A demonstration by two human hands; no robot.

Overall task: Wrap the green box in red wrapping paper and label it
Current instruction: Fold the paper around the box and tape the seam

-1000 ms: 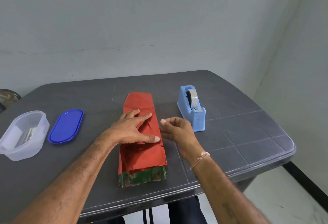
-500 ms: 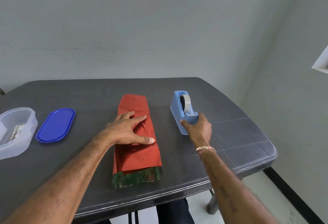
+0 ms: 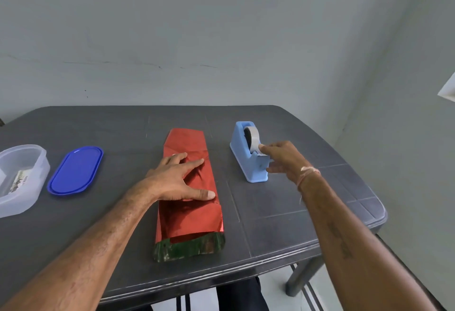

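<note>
Pressing our flat left grip (image 3: pixel 173 179) on the red paper (image 3: pixel 190 214), we hold it round the green box (image 3: pixel 189 249) near the front edge of the desk (image 3: pixel 283 227). Our right grip (image 3: pixel 283 158) pinches the tape (image 3: pixel 252 135); pull slowly.

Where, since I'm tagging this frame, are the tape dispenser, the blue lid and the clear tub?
tape dispenser (image 3: pixel 256 171): head view, on its near end face.
blue lid (image 3: pixel 75 170): head view, middle of its flat top.
clear tub (image 3: pixel 39 180): head view, on its right side wall.
</note>
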